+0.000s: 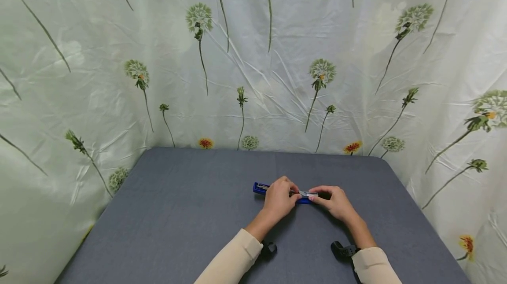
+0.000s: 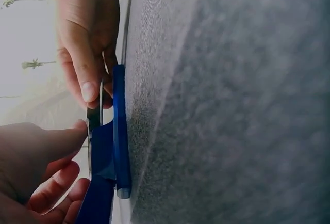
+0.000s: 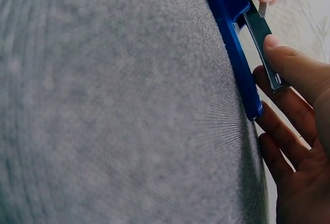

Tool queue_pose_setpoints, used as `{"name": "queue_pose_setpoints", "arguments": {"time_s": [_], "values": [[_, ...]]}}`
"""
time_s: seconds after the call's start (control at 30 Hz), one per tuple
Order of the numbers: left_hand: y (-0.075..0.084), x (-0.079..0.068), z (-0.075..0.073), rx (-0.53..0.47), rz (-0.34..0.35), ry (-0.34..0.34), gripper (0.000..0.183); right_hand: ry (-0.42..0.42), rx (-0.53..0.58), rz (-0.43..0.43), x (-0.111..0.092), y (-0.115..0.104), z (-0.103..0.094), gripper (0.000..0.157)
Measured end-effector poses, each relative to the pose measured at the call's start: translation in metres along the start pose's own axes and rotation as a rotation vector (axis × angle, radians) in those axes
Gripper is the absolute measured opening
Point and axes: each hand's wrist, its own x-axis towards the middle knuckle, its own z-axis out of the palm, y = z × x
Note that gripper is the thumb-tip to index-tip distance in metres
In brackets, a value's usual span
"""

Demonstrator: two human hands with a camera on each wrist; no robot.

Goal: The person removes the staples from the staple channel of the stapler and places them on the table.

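Observation:
A blue stapler (image 1: 259,188) lies opened out on the table, its top cover swung back to the left. The metal magazine (image 3: 259,32) stands slightly above the blue base (image 2: 120,126). My right hand (image 1: 336,202) pinches the magazine's free end, thumb on top and fingers beneath. Over the stapler's middle is my left hand (image 1: 279,199). Its thumb and finger pinch a small thin grey strip (image 3: 263,10) at the magazine, which looks like a row of staples. My left hand hides the stapler's hinge area in the head view.
A dark grey cloth covers the table (image 1: 178,213). Behind it and at the sides hangs a pale curtain (image 1: 277,77) with printed dandelions. Black wrist straps with cameras (image 1: 343,250) sit near both sleeves.

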Motion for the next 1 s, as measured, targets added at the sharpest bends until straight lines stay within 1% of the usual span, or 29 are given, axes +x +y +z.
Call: {"name": "queue_pose_setpoints", "arguments": {"time_s": [0.1, 0.23, 0.33, 0.43, 0.57, 0.67, 0.73, 0.83, 1.0], "values": [[-0.001, 0.003, 0.001, 0.055, 0.020, 0.016, 0.013, -0.006, 0.019, 0.005, 0.000, 0.000, 0.000, 0.024], [-0.002, 0.008, 0.001, 0.124, 0.066, 0.011, 0.018, -0.008, 0.025, 0.001, -0.001, 0.001, -0.001, 0.023], [-0.002, 0.011, 0.000, 0.177, 0.113, -0.021, 0.020, -0.010, 0.024, -0.007, -0.001, 0.001, -0.001, 0.024], [-0.001, 0.014, -0.002, 0.228, 0.158, -0.069, 0.018, -0.013, 0.021, -0.020, 0.000, 0.001, -0.001, 0.025], [0.002, 0.018, -0.005, 0.257, 0.182, -0.131, 0.015, -0.007, 0.012, -0.024, 0.001, 0.002, -0.001, 0.023], [0.003, 0.019, -0.007, 0.247, 0.177, -0.161, 0.015, 0.000, 0.007, -0.021, 0.000, 0.002, -0.001, 0.023], [0.001, 0.019, -0.007, 0.228, 0.174, -0.168, 0.014, 0.002, 0.002, -0.023, 0.000, 0.002, -0.001, 0.023], [-0.003, 0.019, -0.009, 0.168, 0.164, -0.179, 0.014, 0.003, 0.005, -0.026, -0.001, 0.002, -0.001, 0.024], [-0.014, 0.018, -0.018, 0.033, 0.145, -0.207, 0.015, 0.003, 0.005, -0.026, -0.001, 0.001, 0.000, 0.025]]}}
